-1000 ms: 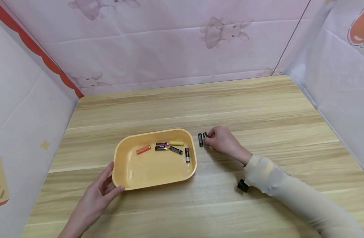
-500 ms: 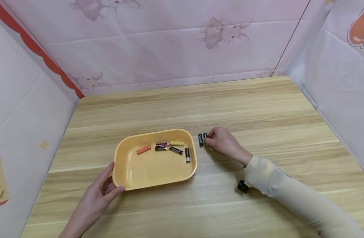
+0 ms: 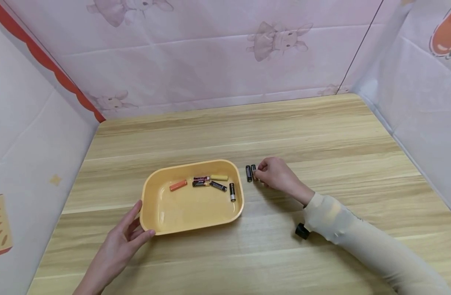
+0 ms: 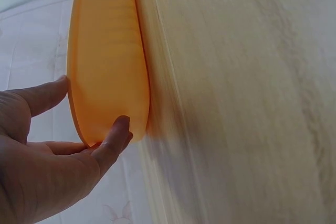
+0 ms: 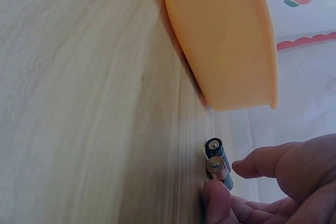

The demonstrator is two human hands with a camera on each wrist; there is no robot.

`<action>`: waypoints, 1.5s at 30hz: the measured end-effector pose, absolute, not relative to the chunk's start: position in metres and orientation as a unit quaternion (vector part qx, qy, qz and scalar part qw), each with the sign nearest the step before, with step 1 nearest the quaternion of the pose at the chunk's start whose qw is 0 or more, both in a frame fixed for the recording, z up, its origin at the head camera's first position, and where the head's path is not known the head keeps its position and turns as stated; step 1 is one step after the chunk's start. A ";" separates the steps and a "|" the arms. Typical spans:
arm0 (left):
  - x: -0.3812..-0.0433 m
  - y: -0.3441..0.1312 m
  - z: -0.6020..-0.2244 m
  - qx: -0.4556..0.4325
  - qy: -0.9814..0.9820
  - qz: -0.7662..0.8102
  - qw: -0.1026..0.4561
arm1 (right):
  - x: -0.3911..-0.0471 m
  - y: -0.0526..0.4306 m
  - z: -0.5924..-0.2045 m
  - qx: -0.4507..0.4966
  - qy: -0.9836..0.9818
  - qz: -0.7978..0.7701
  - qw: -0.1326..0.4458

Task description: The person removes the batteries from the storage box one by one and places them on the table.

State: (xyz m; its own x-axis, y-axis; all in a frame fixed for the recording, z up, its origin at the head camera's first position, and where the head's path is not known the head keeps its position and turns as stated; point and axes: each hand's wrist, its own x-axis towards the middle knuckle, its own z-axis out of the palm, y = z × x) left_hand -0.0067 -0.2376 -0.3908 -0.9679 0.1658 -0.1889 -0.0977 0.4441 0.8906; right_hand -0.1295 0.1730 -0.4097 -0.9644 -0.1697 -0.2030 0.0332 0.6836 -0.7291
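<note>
Near a corner of the yellow plastic tray (image 3: pixel 185 211), my left hand (image 3: pixel 115 248) holds the rim and outer wall, thumb on one side and fingers round the other; the left wrist view shows this grip close up. My right hand (image 3: pixel 279 174) is at two dark AA-size batteries on the table, right of the tray. The left one (image 3: pixel 249 173) lies beside the copper-ended one (image 3: pixel 253 172). In the right wrist view, one fingertip lies against the copper-ended battery (image 5: pixel 217 167), while another fingertip stands slightly off it.
Inside the tray are several batteries: an orange one (image 3: pixel 178 185), a yellow one (image 3: pixel 219 178), and dark ones such as the black one (image 3: pixel 232 192) by the right wall. A black object (image 3: pixel 302 231) shows by the right sleeve. Printed cloth walls border the wooden table (image 3: pixel 229 131).
The copper-ended battery has shifted slightly and shows more of itself beside the other one, as my right fingertips loosen around it. The left hand and tray stay in place.
</note>
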 end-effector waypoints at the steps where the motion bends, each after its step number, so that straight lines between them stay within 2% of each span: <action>1: -0.007 -0.238 -0.391 0.020 0.840 0.527 0.125 | -0.130 0.173 -0.409 -0.036 0.908 -0.397 0.130; 7: -0.007 -0.238 -0.392 0.015 0.842 0.524 0.131 | -0.130 0.176 -0.397 -0.051 0.917 -0.378 0.116; 13: -0.007 -0.239 -0.391 0.016 0.841 0.525 0.131 | -0.136 0.166 -0.352 -0.103 0.909 -0.393 0.095; 19: -0.007 -0.240 -0.392 0.018 0.839 0.528 0.128 | -0.143 0.136 -0.306 -0.178 0.900 -0.384 0.107; 23: -0.006 -0.240 -0.391 0.017 0.840 0.528 0.128 | -0.150 0.108 -0.292 -0.233 0.891 -0.367 0.133; 29: -0.007 -0.239 -0.389 0.016 0.836 0.532 0.131 | -0.161 0.069 -0.298 -0.275 0.868 -0.370 0.181; 38: -0.008 -0.238 -0.387 0.012 0.835 0.533 0.140 | -0.162 0.026 -0.326 -0.320 0.840 -0.378 0.220; 45: -0.005 -0.240 -0.387 0.014 0.832 0.536 0.142 | -0.164 0.001 -0.346 -0.412 0.820 -0.335 0.214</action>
State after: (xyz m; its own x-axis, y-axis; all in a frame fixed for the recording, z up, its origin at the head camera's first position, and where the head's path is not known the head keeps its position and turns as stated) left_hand -0.0055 -0.2400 -0.3869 -0.9591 0.1755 -0.2223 -0.1302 0.4240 0.8963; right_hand -0.1640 0.0010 -0.3461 -0.5692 -0.8189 -0.0743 -0.5320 0.4357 -0.7260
